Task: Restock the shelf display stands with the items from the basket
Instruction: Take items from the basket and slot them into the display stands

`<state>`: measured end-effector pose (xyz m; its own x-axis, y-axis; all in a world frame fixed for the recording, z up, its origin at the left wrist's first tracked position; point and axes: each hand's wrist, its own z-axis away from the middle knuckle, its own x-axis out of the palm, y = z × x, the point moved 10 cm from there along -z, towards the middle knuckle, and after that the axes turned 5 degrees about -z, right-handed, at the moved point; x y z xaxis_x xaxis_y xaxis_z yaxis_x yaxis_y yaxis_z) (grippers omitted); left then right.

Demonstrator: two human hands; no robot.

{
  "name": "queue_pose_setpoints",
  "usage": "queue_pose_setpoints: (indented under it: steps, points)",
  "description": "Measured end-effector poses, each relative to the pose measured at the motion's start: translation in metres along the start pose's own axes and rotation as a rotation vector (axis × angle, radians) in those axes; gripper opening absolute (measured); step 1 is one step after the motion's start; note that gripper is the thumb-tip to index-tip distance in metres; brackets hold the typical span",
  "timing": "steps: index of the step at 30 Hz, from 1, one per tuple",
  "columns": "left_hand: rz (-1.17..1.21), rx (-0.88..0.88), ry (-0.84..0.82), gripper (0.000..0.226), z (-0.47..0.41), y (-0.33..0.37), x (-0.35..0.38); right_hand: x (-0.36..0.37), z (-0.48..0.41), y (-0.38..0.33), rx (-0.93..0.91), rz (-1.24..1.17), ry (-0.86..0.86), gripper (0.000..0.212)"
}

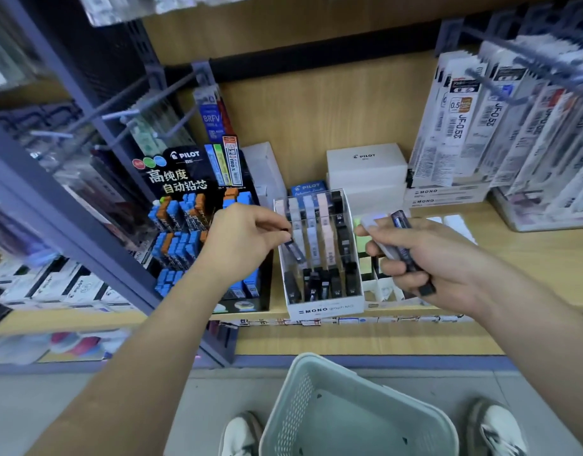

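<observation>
Head view: we noted the left hand (247, 238) pinched shut on one dark lead case (295, 250), held at the left edge of the white MONO display stand (319, 255), the case's long axis tilted down and to the right, toward the stand's left column. The left hand was the nearer one to that column; we judged the coming move to be a short slide down into it. The right hand (425, 258), just right of the stand, was closed around a small bundle of cases (400, 240), pale and dark, their long axes running up-left. The stand held pale cases in its upper rows and dark ones along the front. The grey basket (283, 419) on the floor below showed no items in its visible part
</observation>
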<state>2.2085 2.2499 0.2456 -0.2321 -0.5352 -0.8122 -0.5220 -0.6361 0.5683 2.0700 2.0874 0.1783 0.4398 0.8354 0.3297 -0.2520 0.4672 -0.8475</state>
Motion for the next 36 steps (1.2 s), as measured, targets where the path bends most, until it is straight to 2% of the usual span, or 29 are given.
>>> queue_pose_setpoints:
  steps: [2, 6, 9, 11, 15, 20, 21, 24, 26, 29, 36]
  points:
    - [0.025, 0.013, -0.048, 0.01, 0.003, 0.003, 0.01, -0.001, -0.003, 0.002, 0.004, 0.024, 0.005, 0.019]
    - [-0.076, 0.104, -0.163, 0.009, 0.012, 0.015, 0.037, -0.009, -0.009, 0.006, -0.004, 0.066, 0.045, 0.022]
    - [-0.051, 0.091, -0.169, 0.01, 0.013, 0.015, 0.042, -0.012, -0.01, 0.007, -0.01, 0.081, 0.064, 0.02]
    - [0.028, 0.092, -0.149, 0.009, 0.014, 0.02, 0.042, -0.008, -0.011, 0.007, -0.026, 0.13, 0.049, 0.009]
    - [0.216, 0.044, -0.111, 0.011, 0.015, 0.03, 0.045, 0.006, -0.018, 0.015, -0.084, 0.428, 0.013, 0.013]
    - [0.469, -0.047, -0.097, 0.004, 0.013, 0.02, 0.046, 0.01, -0.027, 0.021, -0.131, 0.411, 0.021, 0.011]
    - [0.396, -0.016, -0.067, 0.004, 0.011, 0.016, 0.043, 0.007, -0.028, 0.02, -0.133, 0.372, 0.044, 0.013]
    - [-0.128, 0.183, -0.071, 0.007, 0.012, 0.013, 0.052, -0.006, -0.03, 0.022, -0.104, 0.299, 0.115, 0.02]
    - [-0.304, 0.298, -0.111, 0.011, 0.016, 0.011, 0.068, -0.012, -0.03, 0.024, -0.078, 0.285, 0.145, 0.025]
    - [-0.376, 0.354, -0.105, 0.015, 0.018, 0.01, 0.076, -0.015, -0.03, 0.026, -0.061, 0.251, 0.144, 0.035]
    - [-0.448, 0.414, -0.132, 0.022, 0.021, 0.015, 0.086, -0.009, -0.03, 0.03, -0.036, 0.208, 0.122, 0.028]
